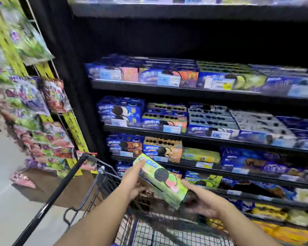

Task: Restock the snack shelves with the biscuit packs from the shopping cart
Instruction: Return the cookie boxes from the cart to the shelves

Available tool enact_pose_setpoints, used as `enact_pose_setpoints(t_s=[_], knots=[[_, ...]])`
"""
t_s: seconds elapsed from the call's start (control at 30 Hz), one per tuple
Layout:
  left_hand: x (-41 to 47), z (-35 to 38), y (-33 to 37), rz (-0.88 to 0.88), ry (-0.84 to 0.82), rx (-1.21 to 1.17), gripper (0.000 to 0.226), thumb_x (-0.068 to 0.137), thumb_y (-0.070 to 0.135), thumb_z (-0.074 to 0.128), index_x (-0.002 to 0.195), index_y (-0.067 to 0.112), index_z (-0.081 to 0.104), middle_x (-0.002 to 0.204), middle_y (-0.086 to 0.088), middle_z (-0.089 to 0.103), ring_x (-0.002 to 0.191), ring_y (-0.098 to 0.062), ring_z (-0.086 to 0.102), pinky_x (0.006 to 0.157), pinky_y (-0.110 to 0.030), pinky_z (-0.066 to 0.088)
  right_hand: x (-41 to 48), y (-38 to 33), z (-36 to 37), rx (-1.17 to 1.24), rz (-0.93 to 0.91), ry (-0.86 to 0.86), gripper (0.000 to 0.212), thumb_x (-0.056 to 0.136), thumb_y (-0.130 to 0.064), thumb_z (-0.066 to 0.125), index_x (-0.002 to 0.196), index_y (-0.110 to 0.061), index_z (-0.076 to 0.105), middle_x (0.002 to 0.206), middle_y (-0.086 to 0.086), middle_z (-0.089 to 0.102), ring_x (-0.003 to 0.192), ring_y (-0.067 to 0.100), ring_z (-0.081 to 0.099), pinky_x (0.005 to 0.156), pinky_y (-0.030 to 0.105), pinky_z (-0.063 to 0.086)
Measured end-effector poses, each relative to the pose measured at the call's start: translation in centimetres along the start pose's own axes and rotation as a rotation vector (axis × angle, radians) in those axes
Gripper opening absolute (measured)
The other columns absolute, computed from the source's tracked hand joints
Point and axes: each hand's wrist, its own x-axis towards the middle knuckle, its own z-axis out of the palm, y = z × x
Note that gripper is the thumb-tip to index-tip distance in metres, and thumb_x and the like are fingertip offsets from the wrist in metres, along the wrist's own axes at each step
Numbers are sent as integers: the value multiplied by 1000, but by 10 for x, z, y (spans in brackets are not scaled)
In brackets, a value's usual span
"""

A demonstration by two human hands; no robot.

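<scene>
I hold two stacked light-green biscuit packs (pixel 164 181), printed with a dark sandwich biscuit, tilted above the wire shopping cart (pixel 100 176). My left hand (pixel 135 180) grips their far left end, fingers along the top edge and thumb underneath. My right hand (pixel 201 201) cups the near right end from below. In front stand the dark snack shelves (pixel 194 137), filled with blue, orange and green biscuit boxes. A matching green pack (pixel 200 155) lies on the third shelf down.
A wire rack (pixel 39 107) hung with colourful candy bags stands at the left, close to the cart's front corner. Brown cardboard (pixel 52 185) lies on the pale floor beside the cart. Yellow packs (pixel 274 215) fill the lowest shelf at right.
</scene>
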Motion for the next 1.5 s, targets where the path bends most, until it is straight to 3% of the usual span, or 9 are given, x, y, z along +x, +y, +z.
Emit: enact_pose_setpoints(t_s=[0.37, 0.5, 0.7, 0.87, 1.0, 1.13, 1.27, 1.4, 1.5], knots=[[-35, 17, 83, 510, -143, 274, 70, 69, 58, 85, 124, 19, 65, 118, -11, 69, 96, -23, 71, 87, -38, 57, -20, -66, 8, -48, -376, 99, 96, 56, -18, 94, 139, -10, 48, 107, 8, 74, 80, 14, 71, 78, 28, 56], [-42, 15, 125, 680, -201, 695, 29, 81, 51, 77, 109, 47, 68, 119, 11, 68, 96, -3, 69, 85, -27, 55, -33, -109, 1, -253, -587, 211, 137, 37, -37, 104, 154, -28, 33, 133, -2, 65, 120, 15, 63, 113, 42, 41], [-13, 41, 159, 797, -198, 905, 47, 87, 32, 77, 129, 38, 57, 113, 19, 67, 91, 17, 60, 69, -5, 43, -29, -165, -16, -490, -659, 258, 133, 51, -38, 100, 158, -33, 21, 122, -38, 61, 118, -10, 58, 91, 12, 50], [24, 72, 179, 759, -177, 982, 66, 86, 39, 77, 144, 24, 49, 130, 11, 63, 114, -3, 60, 96, -27, 49, -11, -204, -37, -653, -671, 377, 119, 63, -30, 95, 157, -19, 24, 101, -53, 58, 101, -23, 58, 76, -4, 42], [54, 95, 194, 733, -56, 1077, 44, 83, 53, 75, 109, 20, 61, 112, 3, 66, 94, -12, 63, 77, -31, 50, 3, -237, -52, -856, -661, 497, 118, 48, -74, 85, 147, -25, 44, 106, -10, 75, 94, 0, 69, 90, 25, 54], [69, 104, 208, 699, 72, 1091, 43, 83, 50, 76, 90, 12, 56, 72, 2, 54, 62, -12, 51, 49, -31, 32, 24, -264, -51, -1071, -572, 578, 112, 67, -69, 78, 157, -38, 18, 82, -7, 68, 61, -3, 59, 52, 13, 37], [69, 116, 205, 670, 199, 1082, 34, 88, 34, 74, 83, 7, 54, 83, -12, 64, 62, -21, 51, 57, -32, 38, 50, -275, -41, -1076, -532, 530, 115, 71, -60, 82, 160, -34, 14, 153, -2, 46, 131, 19, 53, 98, 25, 44], [60, 115, 183, 928, 275, 1090, 38, 93, 15, 64, 128, 7, 51, 137, -21, 45, 107, -29, 46, 89, -42, 46, 60, -263, -29, -1043, -568, 632, 101, 79, -56, 76, 159, -34, 18, 157, 6, 40, 122, 23, 55, 83, 20, 44], [57, 103, 158, 1300, 220, 1130, 33, 94, 17, 64, 125, 12, 53, 124, -9, 45, 112, -26, 36, 96, -42, 41, 58, -239, -16, -1057, -687, 920, 83, 82, -49, 78, 151, -31, 36, 148, 12, 46, 120, 35, 58, 91, 36, 50]])
